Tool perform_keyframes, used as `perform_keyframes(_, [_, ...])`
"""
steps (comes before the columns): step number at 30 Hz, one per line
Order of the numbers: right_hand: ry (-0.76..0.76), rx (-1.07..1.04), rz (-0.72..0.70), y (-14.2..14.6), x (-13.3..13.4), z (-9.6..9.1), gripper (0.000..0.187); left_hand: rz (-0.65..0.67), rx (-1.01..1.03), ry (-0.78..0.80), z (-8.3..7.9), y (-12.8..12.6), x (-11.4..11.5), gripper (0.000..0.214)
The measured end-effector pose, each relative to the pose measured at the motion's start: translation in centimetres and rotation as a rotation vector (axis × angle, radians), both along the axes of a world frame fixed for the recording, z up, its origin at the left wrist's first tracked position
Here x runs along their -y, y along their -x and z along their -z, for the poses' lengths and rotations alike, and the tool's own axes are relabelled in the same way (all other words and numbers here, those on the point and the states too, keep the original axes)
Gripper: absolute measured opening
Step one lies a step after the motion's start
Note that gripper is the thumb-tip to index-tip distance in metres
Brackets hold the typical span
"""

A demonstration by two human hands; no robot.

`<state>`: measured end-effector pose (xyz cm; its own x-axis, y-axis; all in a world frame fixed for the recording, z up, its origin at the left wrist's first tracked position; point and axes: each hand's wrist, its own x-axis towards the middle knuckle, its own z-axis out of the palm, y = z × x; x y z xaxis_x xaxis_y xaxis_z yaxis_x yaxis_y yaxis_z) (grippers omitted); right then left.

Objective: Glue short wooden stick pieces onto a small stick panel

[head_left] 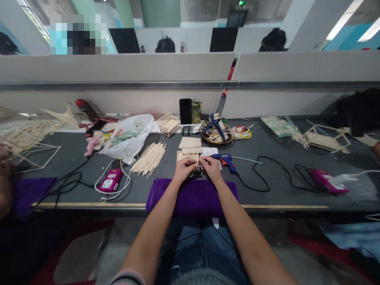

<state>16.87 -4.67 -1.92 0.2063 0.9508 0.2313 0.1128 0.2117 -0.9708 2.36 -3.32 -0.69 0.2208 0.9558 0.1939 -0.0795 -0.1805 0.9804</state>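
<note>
My left hand [185, 169] and my right hand [211, 168] meet above the far edge of a folded purple towel [192, 194]. Both have thumb and fingers pinched together; whatever sits between the fingertips is too small to make out. Just beyond them lies a small light wooden piece [180, 155], partly hidden by my left hand, with thin wooden boards [190, 143] behind it. A blue glue gun [228, 161] rests on its side to the right of my right hand. Left of my left hand is a pile of thin wooden sticks [150, 158].
Farther back stand a small wooden model [168, 124], a phone [185, 111], a glass jar [196, 111] and a basket [208, 138] of wooden bits. Scissors [246, 133], a plastic bag [129, 136] and purple power boxes [111, 180] with cables lie around. Co-workers sit at both sides.
</note>
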Motion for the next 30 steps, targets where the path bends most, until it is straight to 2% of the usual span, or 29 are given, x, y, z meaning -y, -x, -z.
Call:
perform_keyframes(7, [0.036,-0.045,0.024,-0.2,-0.2,0.1,0.03,-0.043,0.01,-0.047,0.1,0.0,-0.1,0.024])
perform_keyframes(22, [0.04,-0.068,0.017,-0.5,-0.4,0.6,0.031,0.048,0.0,-0.013,1.2,0.0,-0.6,0.031])
perform_keyframes(30, [0.034,-0.017,0.009,-0.5,-0.3,0.3,0.033,0.054,-0.007,0.013,1.0,0.0,-0.6,0.031])
